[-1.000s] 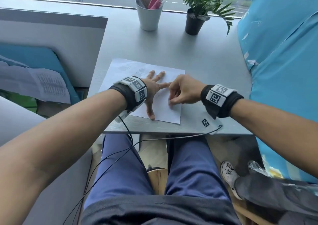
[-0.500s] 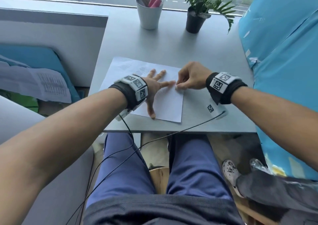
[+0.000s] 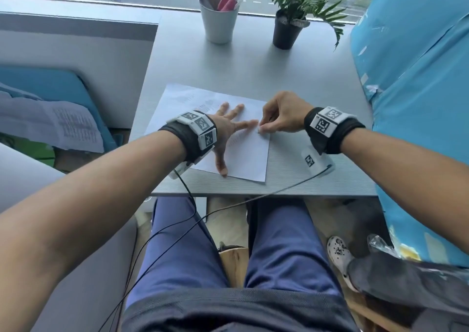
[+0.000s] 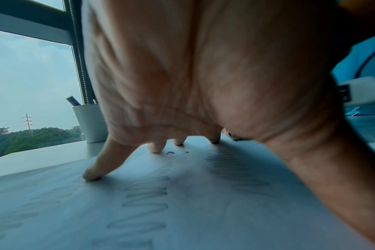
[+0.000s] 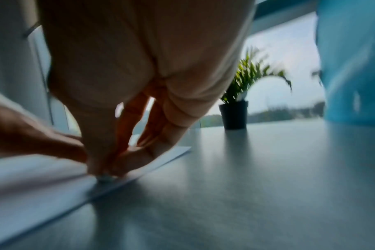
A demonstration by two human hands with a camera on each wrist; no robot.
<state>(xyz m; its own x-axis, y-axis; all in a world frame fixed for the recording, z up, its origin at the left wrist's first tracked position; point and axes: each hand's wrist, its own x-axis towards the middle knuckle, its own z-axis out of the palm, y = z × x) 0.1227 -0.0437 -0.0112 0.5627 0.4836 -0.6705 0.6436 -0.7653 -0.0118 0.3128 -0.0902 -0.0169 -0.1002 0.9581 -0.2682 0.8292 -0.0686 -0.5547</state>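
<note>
A white sheet of paper [image 3: 248, 159] with faint writing lies on the grey table [image 3: 304, 82] near its front edge. My left hand [image 3: 229, 129] lies on the sheet with fingers spread and straight, fingertips pressing down; the left wrist view shows the same hand [image 4: 193, 101] arched over the paper [image 4: 161, 211]. My right hand [image 3: 262, 128] is at the sheet's right edge, its thumb and fingers pinching a small whitish piece [image 5: 104, 178] against the paper [image 5: 32, 186]. What that piece is I cannot tell. Its tips almost meet my left index finger.
A white cup of pens [image 3: 219, 24] and a potted plant [image 3: 286, 32] stand at the table's far edge by the window. A large blue wrapped shape [image 3: 418, 77] borders the table's right side. Black cables [image 3: 279, 192] hang over the front edge. Someone's shoe [image 3: 337, 253] is on the floor, right.
My right hand has slid away from me along the paper's right edge, then settled close to my left index finger. The left hand has stayed pressed on the sheet.
</note>
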